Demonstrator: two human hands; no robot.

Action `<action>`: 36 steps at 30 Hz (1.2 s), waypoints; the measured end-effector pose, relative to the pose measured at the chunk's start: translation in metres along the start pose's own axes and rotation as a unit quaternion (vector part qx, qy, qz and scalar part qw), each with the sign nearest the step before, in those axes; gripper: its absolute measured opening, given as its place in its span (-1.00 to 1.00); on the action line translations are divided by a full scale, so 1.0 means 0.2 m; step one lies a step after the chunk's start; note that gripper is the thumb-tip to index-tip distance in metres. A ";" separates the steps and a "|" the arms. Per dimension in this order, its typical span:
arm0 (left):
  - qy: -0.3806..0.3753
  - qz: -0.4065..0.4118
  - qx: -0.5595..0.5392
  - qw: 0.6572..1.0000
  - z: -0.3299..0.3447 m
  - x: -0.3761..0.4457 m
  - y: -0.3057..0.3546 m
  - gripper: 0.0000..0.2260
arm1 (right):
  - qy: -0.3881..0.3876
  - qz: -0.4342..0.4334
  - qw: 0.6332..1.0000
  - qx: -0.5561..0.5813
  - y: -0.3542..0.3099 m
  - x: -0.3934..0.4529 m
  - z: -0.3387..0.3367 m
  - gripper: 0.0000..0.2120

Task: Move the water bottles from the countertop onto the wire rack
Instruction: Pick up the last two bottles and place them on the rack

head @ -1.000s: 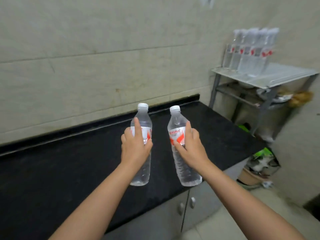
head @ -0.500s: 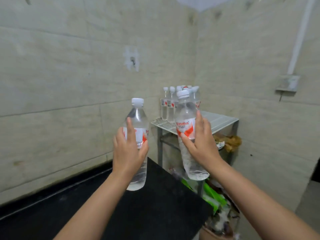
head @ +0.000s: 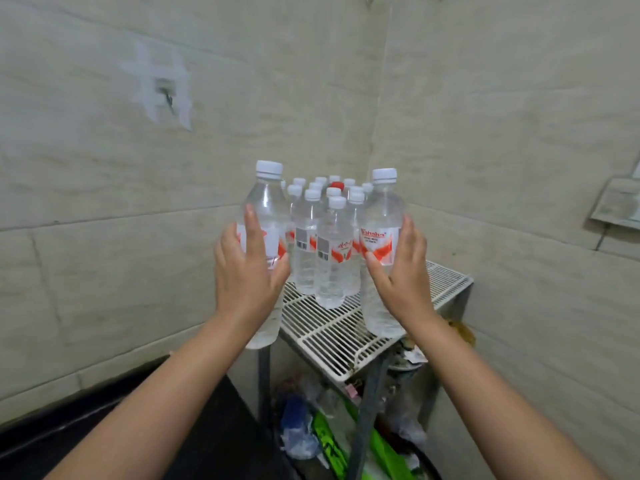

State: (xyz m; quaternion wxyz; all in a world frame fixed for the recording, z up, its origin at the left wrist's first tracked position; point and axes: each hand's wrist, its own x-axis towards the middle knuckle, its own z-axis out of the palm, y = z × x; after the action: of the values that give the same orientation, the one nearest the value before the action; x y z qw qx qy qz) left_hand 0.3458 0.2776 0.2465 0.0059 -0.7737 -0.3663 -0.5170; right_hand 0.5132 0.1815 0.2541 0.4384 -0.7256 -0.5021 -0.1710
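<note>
My left hand (head: 247,271) grips a clear water bottle (head: 266,202) with a white cap and red-and-white label, held upright in the air just left of the white wire rack (head: 332,334). My right hand (head: 401,271) grips a second like bottle (head: 381,216), upright over the rack's front right part; its base hangs near the grid, and I cannot tell if it touches. Between the two stands a cluster of several bottles (head: 329,244) on the rack, toward the corner of the walls. One of them has a red cap (head: 336,185).
The black countertop (head: 194,438) ends at lower left, beside the rack's grey metal legs (head: 367,410). Bags and clutter (head: 311,431) lie on the floor under the rack. Tiled walls meet in a corner behind the bottles. A wall hook (head: 166,95) sits upper left.
Both hands have carried their bottles from over the countertop to the rack. The view has turned right toward the corner, and the hands have spread apart around the standing cluster.
</note>
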 end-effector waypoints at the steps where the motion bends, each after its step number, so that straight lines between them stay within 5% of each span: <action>1: 0.001 0.003 0.010 1.000 0.06 0.02 0.02 -0.39 | 0.006 -0.001 1.000 0.005 0.06 0.05 0.02 -0.29; 9: 0.041 0.024 0.079 0.996 0.50 0.10 0.24 -0.39 | 0.007 -0.059 0.994 0.095 0.61 0.39 0.15 -0.24; 19: 0.072 -0.056 0.116 0.989 1.05 0.09 0.73 -0.49 | -0.078 -0.124 0.952 0.269 1.25 0.67 0.29 -0.36; 27: 0.049 -0.163 0.087 0.982 1.46 0.08 0.91 -0.40 | -0.068 -0.085 0.935 0.338 1.43 0.74 0.31 -0.22; 36: 0.029 -0.252 0.041 0.966 1.42 0.09 0.98 -0.21 | -0.129 -0.123 0.926 0.334 1.49 0.73 0.25 -0.20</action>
State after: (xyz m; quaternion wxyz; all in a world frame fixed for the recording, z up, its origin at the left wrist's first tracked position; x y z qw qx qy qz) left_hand 0.6881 0.2546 0.2014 -0.0827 -0.6403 -0.5698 -0.5084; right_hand 0.8290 0.2737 0.1876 0.5619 -0.4858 -0.6677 0.0490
